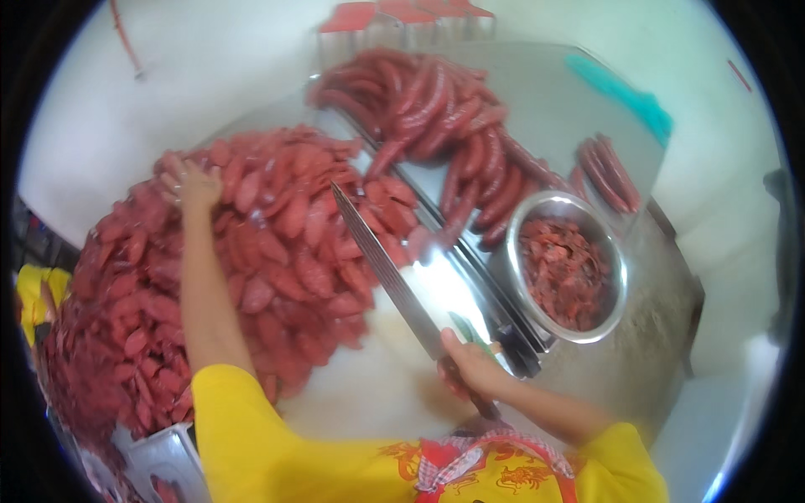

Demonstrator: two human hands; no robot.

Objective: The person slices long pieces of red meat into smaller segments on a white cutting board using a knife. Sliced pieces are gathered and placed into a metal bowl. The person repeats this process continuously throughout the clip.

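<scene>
A long knife (387,272) with a dark blade and a wooden handle is in my right hand (471,367), the fingers wrapped round its handle. Its blade slants up and to the left, with the tip over the edge of a large heap of red sausage slices (277,251). My left arm stretches across that heap. At its far left side, my left hand (191,183) lies on the slices with the fingers spread. The white work surface (394,344) shows below the blade.
Whole red sausages (428,109) are piled at the back, beyond a metal rail. A steel bowl (620,289) of dark red scraps stands at right, with a few sausages (608,172) behind it. Teal cloth or plastic (625,92) lies far right. A person in yellow (42,293) shows at left.
</scene>
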